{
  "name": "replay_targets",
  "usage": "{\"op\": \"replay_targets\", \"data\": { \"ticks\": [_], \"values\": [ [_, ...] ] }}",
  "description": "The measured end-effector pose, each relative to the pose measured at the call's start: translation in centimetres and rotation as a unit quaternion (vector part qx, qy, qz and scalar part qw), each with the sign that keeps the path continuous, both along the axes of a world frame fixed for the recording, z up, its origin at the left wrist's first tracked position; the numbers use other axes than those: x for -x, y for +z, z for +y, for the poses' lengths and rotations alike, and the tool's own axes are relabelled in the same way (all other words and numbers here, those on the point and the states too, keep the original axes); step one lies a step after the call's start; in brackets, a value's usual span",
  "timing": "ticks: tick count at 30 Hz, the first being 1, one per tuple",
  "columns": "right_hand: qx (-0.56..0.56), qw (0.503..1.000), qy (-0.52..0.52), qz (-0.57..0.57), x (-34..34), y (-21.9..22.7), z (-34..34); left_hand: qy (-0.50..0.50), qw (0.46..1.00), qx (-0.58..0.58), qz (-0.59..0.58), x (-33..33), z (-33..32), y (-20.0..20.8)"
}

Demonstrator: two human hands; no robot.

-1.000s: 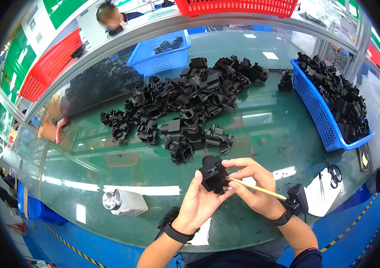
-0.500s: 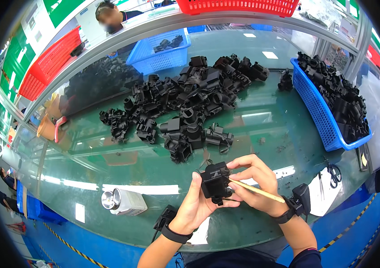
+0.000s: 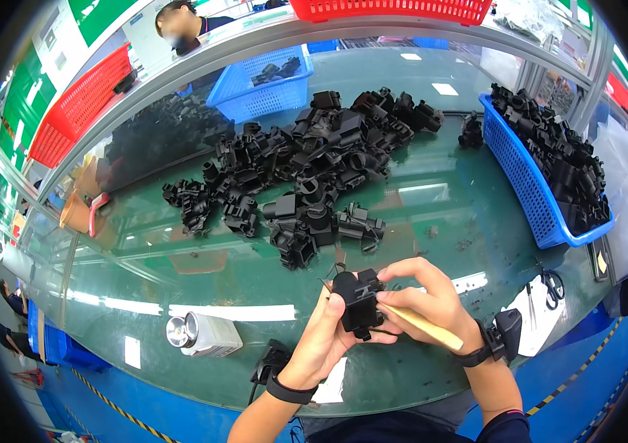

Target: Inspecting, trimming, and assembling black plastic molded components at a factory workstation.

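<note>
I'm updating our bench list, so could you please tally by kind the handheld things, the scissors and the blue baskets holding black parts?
Handheld black part: 1
Handheld yellow tool: 1
Scissors: 1
Blue baskets: 2
Total: 5

Two hands [image 3: 327,343] [image 3: 436,299], one yellow stick [image 3: 426,329], one pair of scissors [image 3: 553,289], one can [image 3: 214,336], at least two blue baskets [image 3: 517,184] [image 3: 273,92] and two red baskets [image 3: 81,111] [image 3: 395,10]; black parts [image 3: 343,136] beyond counting.
</note>
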State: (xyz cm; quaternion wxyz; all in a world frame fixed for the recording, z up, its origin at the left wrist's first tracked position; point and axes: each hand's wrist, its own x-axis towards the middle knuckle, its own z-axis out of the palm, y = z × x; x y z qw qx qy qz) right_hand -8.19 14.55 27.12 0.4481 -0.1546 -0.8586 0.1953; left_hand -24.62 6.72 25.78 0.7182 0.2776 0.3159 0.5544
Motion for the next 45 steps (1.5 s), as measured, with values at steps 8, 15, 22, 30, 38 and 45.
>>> {"op": "replay_targets", "data": {
  "ticks": [8, 15, 22, 30, 38, 45],
  "values": [
    [-0.268, 0.958, -0.051, -0.090, 0.0, -0.5, 0.2, -0.046, 0.995, 0.053, -0.077, 0.3, 0.3, -0.6],
    [0.374, 0.871, 0.018, 0.318, 0.7, -1.2, -0.2, -0.107, 0.960, 0.087, -0.246, 1.3, 0.9, -1.8],
    [0.488, 0.844, 0.189, 0.118, -1.2, -0.3, 0.7, 0.007, 0.967, 0.111, -0.228, 1.0, 0.9, -0.9],
    [0.463, 0.846, 0.118, 0.238, -2.2, 0.8, 1.6, 0.040, 0.975, 0.050, -0.211, 1.2, 0.8, -0.8],
    [0.241, 0.962, 0.095, 0.089, 0.4, -0.5, -0.1, 0.034, 0.994, 0.048, -0.092, 0.3, 0.4, 0.0],
    [0.169, 0.982, 0.073, 0.047, 0.9, -0.8, -0.5, 0.079, 0.994, 0.045, -0.058, 0.3, 0.2, -0.4]
  ]
}}
